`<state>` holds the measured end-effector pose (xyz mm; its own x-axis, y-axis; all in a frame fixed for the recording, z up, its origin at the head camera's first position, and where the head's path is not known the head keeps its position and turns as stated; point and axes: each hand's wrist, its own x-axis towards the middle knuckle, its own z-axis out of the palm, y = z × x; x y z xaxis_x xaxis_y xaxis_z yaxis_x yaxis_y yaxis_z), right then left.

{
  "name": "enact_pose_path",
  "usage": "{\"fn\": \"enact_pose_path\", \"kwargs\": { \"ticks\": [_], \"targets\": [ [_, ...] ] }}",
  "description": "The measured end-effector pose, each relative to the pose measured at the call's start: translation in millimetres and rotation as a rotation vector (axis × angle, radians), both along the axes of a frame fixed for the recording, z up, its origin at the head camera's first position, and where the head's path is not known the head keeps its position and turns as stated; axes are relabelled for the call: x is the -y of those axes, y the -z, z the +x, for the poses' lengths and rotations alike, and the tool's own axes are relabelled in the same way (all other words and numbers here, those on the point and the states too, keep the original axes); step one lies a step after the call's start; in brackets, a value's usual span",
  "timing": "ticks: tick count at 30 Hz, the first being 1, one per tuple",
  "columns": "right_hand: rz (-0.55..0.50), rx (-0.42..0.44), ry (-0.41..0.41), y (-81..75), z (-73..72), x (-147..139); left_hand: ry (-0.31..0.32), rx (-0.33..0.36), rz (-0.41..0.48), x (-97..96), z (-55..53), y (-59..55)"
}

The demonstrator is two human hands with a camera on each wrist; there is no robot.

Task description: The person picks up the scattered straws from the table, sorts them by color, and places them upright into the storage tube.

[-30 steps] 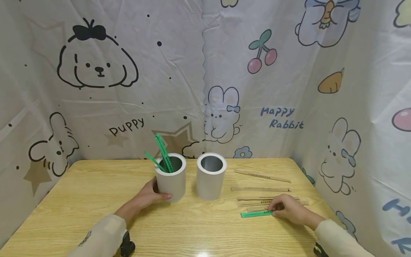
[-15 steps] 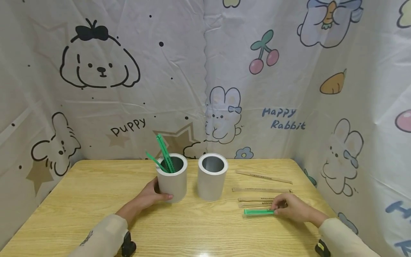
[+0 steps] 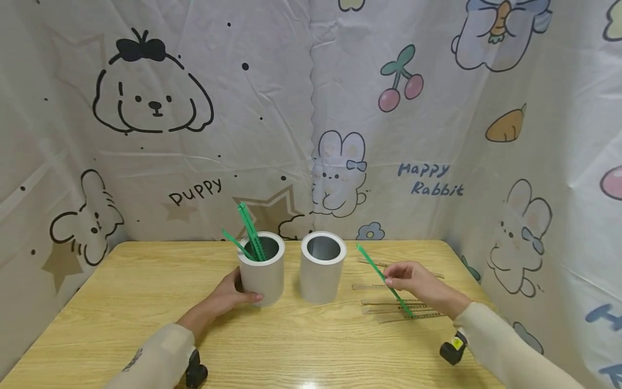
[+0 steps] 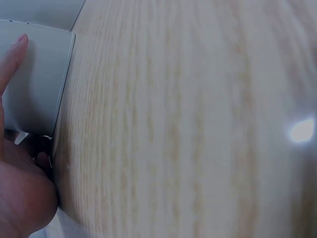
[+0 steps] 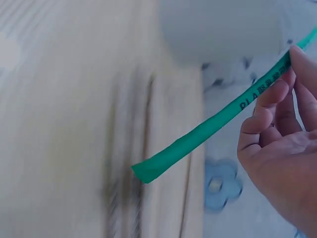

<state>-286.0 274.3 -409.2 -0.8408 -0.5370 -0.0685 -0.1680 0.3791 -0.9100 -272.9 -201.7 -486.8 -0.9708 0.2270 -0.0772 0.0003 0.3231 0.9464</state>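
My right hand (image 3: 420, 283) pinches a green wrapped straw (image 5: 198, 134) between thumb and fingers, slanted in the air above the brown straws. Dark print starting with "PLA" shows on its wrapper in the right wrist view. With thumb in front, my left hand (image 3: 225, 293) grips the lower left side of a white cup (image 3: 264, 281); its other fingers are mostly hidden behind it. Several green wrapped straws (image 3: 250, 229) lean inside that cup. Just to its right stands a second white cup (image 3: 320, 278), and no straw shows above its rim.
Several brown paper-wrapped straws (image 3: 389, 310) lie roughly parallel on the wooden table (image 3: 272, 346), right of the cups. A printed cloth (image 3: 272, 108) hangs close behind the table and along its sides.
My right hand has lifted the green straw off the table and carried it up and leftward, tilting it. The left hand stays on its cup.
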Motion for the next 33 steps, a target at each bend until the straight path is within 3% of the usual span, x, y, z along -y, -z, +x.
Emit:
{"fn": "enact_pose_path", "kwargs": {
  "ticks": [12,23,29,33],
  "targets": [
    [-0.487,0.107,-0.072,-50.1,-19.4,108,-0.008,0.002,0.000,-0.2,2.4,-2.0],
    [-0.736,0.197,-0.035,-100.4,-23.6,190,-0.002,-0.002,-0.006,-1.6,-1.0,-1.6],
    [-0.826,0.213,-0.056,-108.0,-28.3,220,0.001,0.010,-0.001,-1.0,-0.4,-1.4],
    [-0.845,0.214,-0.002,-104.0,-33.8,235,0.002,0.010,-0.001,0.2,-0.2,-1.4]
  ]
}}
